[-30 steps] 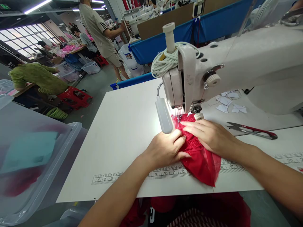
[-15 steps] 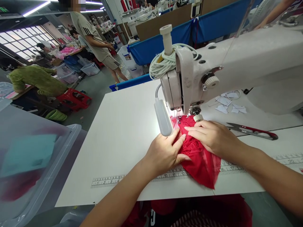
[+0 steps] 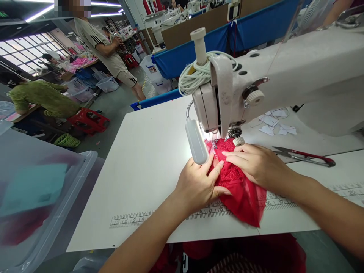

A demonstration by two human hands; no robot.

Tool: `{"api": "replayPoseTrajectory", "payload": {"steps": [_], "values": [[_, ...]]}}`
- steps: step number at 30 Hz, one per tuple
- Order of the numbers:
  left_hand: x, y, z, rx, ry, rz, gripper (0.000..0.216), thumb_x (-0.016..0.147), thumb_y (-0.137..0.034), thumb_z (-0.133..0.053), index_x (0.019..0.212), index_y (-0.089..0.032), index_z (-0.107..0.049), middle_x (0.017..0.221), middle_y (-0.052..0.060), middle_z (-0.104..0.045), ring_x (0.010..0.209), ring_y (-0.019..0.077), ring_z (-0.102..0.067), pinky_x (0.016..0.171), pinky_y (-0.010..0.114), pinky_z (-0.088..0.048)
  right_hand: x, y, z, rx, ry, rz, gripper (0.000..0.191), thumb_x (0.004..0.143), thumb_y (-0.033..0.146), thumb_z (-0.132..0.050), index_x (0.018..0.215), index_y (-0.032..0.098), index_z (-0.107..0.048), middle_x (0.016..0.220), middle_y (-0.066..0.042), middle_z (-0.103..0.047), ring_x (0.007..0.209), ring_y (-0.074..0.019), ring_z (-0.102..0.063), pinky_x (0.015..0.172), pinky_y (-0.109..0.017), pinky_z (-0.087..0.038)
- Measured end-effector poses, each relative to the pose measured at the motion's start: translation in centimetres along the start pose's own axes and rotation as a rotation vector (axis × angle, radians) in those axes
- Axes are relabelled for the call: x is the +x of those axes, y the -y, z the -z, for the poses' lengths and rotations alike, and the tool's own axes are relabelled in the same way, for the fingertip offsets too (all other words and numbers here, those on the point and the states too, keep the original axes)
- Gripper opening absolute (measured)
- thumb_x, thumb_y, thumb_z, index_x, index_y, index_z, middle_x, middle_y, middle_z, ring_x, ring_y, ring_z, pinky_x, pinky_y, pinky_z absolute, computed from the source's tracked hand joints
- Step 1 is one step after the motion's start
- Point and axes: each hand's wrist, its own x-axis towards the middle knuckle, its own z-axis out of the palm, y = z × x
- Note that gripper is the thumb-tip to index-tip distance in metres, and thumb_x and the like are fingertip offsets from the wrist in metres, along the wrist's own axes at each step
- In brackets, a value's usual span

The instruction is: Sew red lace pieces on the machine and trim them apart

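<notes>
A red lace fabric piece lies on the white sewing table, its far end under the presser foot of the sewing machine. My left hand rests on the fabric's left edge, fingers spread and pointing toward the needle. Flat on the lace from the right, my right hand has its fingers stretched out just below the machine head. A small grey lamp on a bent neck hangs left of the needle, partly in front of my left fingertips.
Thread snips lie right of my right hand, and white fabric scraps sit behind them. A printed ruler runs along the table's front. At left stands a clear plastic bin. A person stands in the aisle beyond.
Both hands and the red fabric stay almost in place under the machine. In the background, the standing person has shifted left and raised their hands.
</notes>
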Motion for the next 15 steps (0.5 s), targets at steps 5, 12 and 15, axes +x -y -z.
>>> {"api": "replayPoseTrajectory", "payload": {"steps": [5,12,15], "values": [[-0.1,0.1,-0.3,0.034,0.001,0.013,0.074,0.095,-0.066,-0.027,0.126,-0.01,-0.064,0.126,0.021,-0.064,0.102,0.0308,-0.062,0.078,0.041,-0.049,0.1,0.0,-0.3,0.001,-0.038,-0.015,0.034,0.079,-0.005,-0.046,0.092,0.018,-0.068,0.101,-0.006,-0.075,0.086,-0.022,-0.063,0.064,-0.032,-0.05],[0.0,0.4,-0.5,0.038,-0.006,0.031,0.077,0.094,-0.066,-0.022,0.127,-0.01,-0.063,0.124,0.021,-0.064,0.101,0.0295,-0.061,0.079,0.041,-0.048,0.2,-0.3,-1.2,-0.003,-0.048,-0.072,0.031,0.084,0.0,-0.047,0.098,0.017,-0.07,0.097,-0.007,-0.074,0.085,-0.0217,-0.061,0.065,-0.032,-0.048],[0.1,0.5,-0.6,0.04,-0.002,0.058,0.078,0.094,-0.067,-0.019,0.126,-0.011,-0.064,0.122,0.019,-0.066,0.097,0.0284,-0.06,0.08,0.042,-0.048,0.4,-0.4,-1.0,0.006,-0.047,-0.073,0.032,0.086,0.001,-0.045,0.098,0.015,-0.071,0.1,-0.008,-0.075,0.083,-0.0208,-0.06,0.064,-0.031,-0.048]]}}
